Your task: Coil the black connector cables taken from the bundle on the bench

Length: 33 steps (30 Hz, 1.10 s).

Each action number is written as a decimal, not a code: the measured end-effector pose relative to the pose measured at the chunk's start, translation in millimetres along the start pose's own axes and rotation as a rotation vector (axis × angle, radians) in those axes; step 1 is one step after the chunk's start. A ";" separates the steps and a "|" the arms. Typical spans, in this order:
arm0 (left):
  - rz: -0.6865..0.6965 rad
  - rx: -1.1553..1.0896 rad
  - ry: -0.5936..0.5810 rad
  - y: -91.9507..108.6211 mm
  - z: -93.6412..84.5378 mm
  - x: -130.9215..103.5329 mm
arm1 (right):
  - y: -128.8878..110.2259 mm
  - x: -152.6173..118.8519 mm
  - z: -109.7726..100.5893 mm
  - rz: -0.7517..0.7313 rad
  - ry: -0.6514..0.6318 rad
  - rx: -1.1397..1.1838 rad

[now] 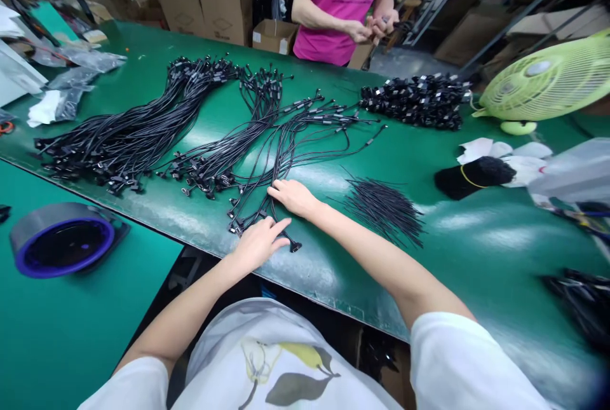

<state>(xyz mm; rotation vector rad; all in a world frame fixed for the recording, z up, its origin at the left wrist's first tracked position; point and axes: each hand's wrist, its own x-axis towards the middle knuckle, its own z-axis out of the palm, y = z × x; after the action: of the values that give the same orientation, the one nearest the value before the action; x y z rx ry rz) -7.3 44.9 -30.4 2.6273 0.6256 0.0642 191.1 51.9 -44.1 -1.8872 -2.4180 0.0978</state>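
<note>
A loose bunch of thin black cables [284,143] with small connectors lies on the green table in front of me. At the near part of this bunch, the fingers of my right hand [294,198] are closed together on a black cable. My left hand [258,243] rests just nearer to me, thumb and forefinger spread apart, over the connector ends. Close to its thumb lies one black connector [296,246]. Part of the cables under both hands is hidden.
Left lie a middle cable bunch [238,143] and a larger one [143,124]. On the right are black ties [386,210], piled connectors [414,102], a tied black bundle [471,178] and a green fan [548,79]. A tape roll [61,238] sits near left. A person in pink [347,9] stands opposite.
</note>
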 end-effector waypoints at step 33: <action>0.060 -0.016 0.433 -35.6 -65.2 38.1 | 93.4 -88.9 -134.8 0.109 0.696 0.037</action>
<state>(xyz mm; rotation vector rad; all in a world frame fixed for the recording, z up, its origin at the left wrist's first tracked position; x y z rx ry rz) 2.6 116.5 11.3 2.6308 0.6783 0.6673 315.8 -11.0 79.6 -1.6596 -1.8288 -0.4308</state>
